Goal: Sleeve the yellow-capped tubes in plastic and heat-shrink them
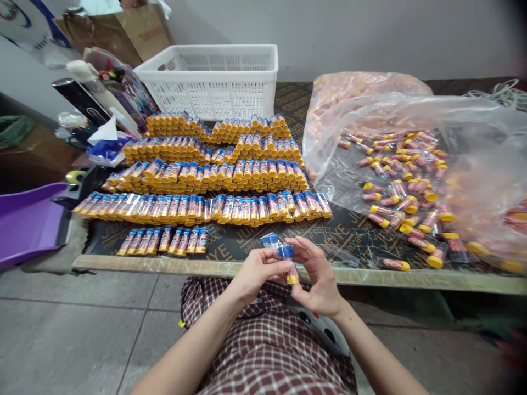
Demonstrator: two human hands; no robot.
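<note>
Above my lap, near the table edge, my left hand (257, 274) is closed on a small clear candy-like tube (291, 270) with a blue top and a yellow cap. The tube is tilted, its yellow end toward me. My right hand (316, 274) curves round the same tube, with fingertips at the blue end and the thumb at the yellow end. Blue printed wrappers (269, 240) stick out just beyond my left fingers. Left of my hands lies a short row of wrapped tubes (164, 241).
Stacked rows of wrapped tubes (197, 175) fill the table's left side, before a white plastic basket (214, 90). Loose tubes (405, 192) spill from a clear plastic bag (370, 109) at right. Bottles (88, 93) and a purple dustpan (33, 222) are at left.
</note>
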